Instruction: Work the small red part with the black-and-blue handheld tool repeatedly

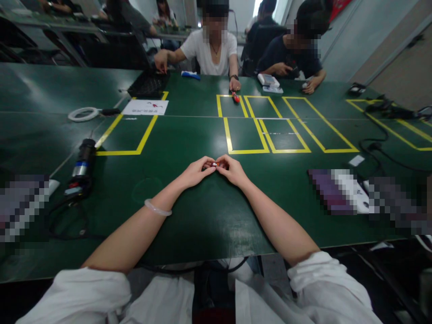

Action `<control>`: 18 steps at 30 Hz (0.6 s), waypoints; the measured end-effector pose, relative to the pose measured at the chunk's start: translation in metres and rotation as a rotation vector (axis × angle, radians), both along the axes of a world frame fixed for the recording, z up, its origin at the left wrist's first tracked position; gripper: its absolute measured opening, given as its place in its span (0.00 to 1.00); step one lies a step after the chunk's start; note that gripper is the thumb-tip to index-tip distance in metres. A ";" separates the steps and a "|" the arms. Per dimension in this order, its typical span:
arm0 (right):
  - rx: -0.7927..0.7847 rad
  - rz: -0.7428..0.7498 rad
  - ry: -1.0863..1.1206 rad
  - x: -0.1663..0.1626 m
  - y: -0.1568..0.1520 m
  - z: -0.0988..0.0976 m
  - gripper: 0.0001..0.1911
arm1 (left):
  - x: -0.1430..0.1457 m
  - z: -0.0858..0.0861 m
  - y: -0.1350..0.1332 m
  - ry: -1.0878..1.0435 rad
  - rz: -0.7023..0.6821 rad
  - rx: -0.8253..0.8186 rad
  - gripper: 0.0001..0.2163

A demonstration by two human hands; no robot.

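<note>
My left hand and my right hand meet just above the green table. Between their fingertips they pinch a small red-and-white part, too small for me to name. Fingers cover most of it. Both hands are closed, each with thumb and fingers pressed toward the part. A pale bangle circles my left wrist. Ahead of my hands, yellow tape rectangles mark the table top.
Opposite, a co-worker's hand is at a red-handled tool. A black tray and a printed sheet lie far left. A black cylindrical device with cables stands left. Dark cables run along the right.
</note>
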State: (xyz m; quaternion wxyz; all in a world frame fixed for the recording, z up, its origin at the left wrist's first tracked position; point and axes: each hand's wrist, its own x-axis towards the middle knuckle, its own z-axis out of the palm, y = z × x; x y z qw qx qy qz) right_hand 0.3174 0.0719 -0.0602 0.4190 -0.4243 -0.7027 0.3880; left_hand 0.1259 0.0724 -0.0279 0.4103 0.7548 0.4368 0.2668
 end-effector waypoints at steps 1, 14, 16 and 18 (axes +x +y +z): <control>-0.005 0.002 0.003 0.000 0.000 0.001 0.11 | -0.002 0.004 -0.001 0.033 -0.030 -0.005 0.20; -0.032 0.023 -0.034 -0.001 -0.004 0.007 0.10 | -0.171 0.039 -0.042 0.823 0.349 0.208 0.32; -0.028 0.022 -0.036 -0.002 -0.004 0.007 0.10 | -0.204 0.041 -0.052 0.982 0.486 0.244 0.32; -0.030 0.020 -0.030 -0.002 -0.005 0.007 0.10 | -0.232 0.043 -0.062 1.096 0.615 0.253 0.32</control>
